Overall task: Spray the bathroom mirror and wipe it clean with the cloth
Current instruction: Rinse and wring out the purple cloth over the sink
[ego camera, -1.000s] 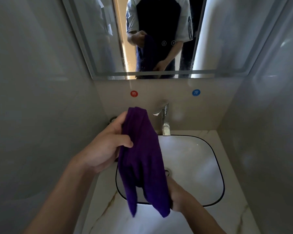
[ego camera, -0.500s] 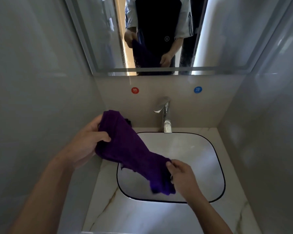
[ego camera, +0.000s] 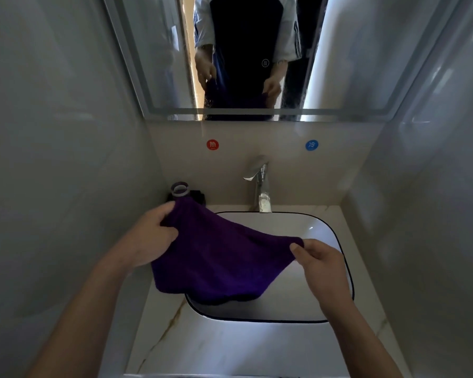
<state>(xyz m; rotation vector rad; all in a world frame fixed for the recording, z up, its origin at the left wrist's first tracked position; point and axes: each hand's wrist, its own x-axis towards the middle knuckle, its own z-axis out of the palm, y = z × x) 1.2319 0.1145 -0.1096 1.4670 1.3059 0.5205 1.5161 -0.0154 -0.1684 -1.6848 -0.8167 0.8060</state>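
Observation:
A purple cloth (ego camera: 221, 257) hangs spread out over the left part of the white sink (ego camera: 298, 306). My left hand (ego camera: 148, 238) grips its upper left corner. My right hand (ego camera: 317, 263) pinches its right corner. The mirror (ego camera: 153, 55) is on the wall above and reflects a person holding the cloth. A dark bottle with a grey ring top (ego camera: 181, 190), possibly the sprayer, stands in the back left corner of the counter, partly hidden by the cloth.
A chrome tap (ego camera: 261, 186) rises behind the sink. Red (ego camera: 212, 144) and blue (ego camera: 311, 145) round stickers mark the wall under the mirror. Glossy walls close in on both sides. The marble counter (ego camera: 216, 347) runs along the front.
The cloth hung bunched from my left hand a second ago. My right hand took its lower end and drew it out to the right, so it now spreads between both hands.

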